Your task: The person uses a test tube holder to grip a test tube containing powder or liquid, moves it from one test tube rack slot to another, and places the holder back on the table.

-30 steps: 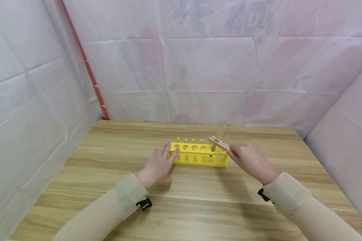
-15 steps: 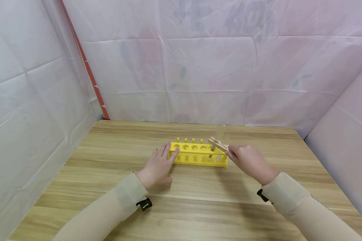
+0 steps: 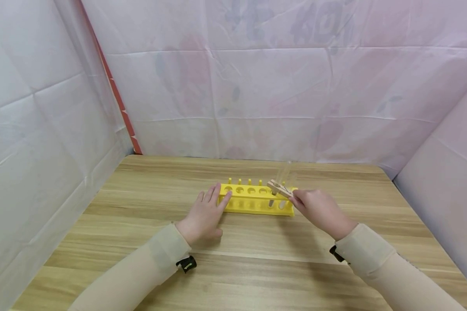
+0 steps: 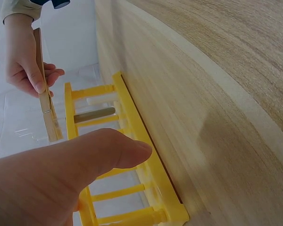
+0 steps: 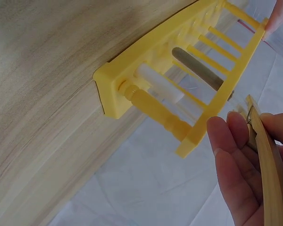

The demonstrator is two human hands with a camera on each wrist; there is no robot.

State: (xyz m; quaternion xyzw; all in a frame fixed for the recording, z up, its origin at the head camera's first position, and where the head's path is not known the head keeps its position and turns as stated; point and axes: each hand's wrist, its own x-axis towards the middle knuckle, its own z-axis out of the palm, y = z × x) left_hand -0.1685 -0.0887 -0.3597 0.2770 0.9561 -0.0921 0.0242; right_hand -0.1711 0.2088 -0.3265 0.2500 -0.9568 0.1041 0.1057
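My right hand (image 3: 320, 211) pinches a wooden test tube holder (image 3: 278, 188) at the right end of the yellow test tube rack (image 3: 252, 211). Its front end is at a clear test tube with grey-brown contents (image 5: 198, 68), which stands slightly tilted through a rack hole. Whether the jaws grip the glass I cannot tell. Beside it, in the end hole, stands a second tube with white contents (image 5: 158, 84). My left hand (image 3: 204, 218) rests its extended fingers on the rack's left end; its thumb (image 4: 118, 148) shows in front of the rack in the left wrist view.
The rack stands on a wood-grain table (image 3: 252, 276), with several holes and a back row of short pegs (image 3: 249, 182). White and pink sheeting (image 3: 272, 86) hangs behind the table and along both sides. A red strip (image 3: 114, 88) runs down the back left corner.
My right hand and the wooden holder have shifted slightly left and down toward the rack's top. The left hand and the rack look the same.
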